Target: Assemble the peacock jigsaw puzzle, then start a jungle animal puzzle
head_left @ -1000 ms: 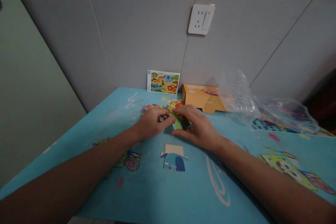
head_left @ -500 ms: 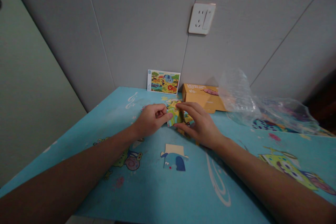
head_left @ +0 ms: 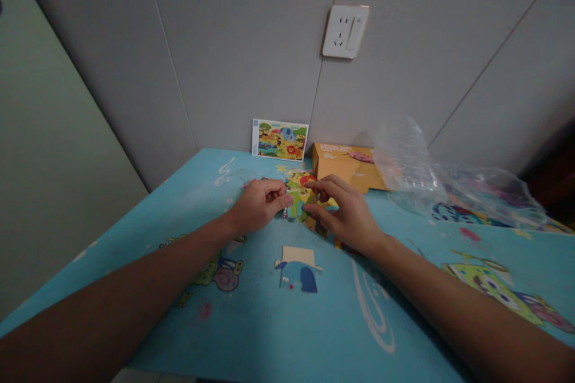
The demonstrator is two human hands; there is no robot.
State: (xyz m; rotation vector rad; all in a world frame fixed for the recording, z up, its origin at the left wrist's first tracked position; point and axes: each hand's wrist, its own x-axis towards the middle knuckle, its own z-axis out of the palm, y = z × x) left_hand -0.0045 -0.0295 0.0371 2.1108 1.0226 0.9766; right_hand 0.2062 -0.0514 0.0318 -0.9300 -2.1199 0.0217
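Note:
My left hand [head_left: 263,204] is closed, its thumb and curled forefinger pinching the left edge of a green puzzle piece [head_left: 294,204]. From the other side, my right hand [head_left: 349,215] has thumb and forefinger at the right part of the same piece, bent round its edge. Behind the fingers lies a yellow puzzle piece with a red patch [head_left: 307,179]. More yellow and brown pieces are partly hidden beneath my right hand. Closer to me, a blue elephant puzzle piece [head_left: 296,272] with a cream top part lies flat, apart from both hands.
A picture card [head_left: 281,140] leans on the grey wall. Right of it lies an orange box [head_left: 344,164], with crumpled clear plastic wrap [head_left: 411,161] against it. Colourful printed sheets [head_left: 467,213] lie under the plastic. A light blue cartoon cloth [head_left: 265,335] covers the table.
The green piece now lies flatter between my hands. My right fingertips have shifted slightly, uncovering the red patch behind. My left hand has hardly moved.

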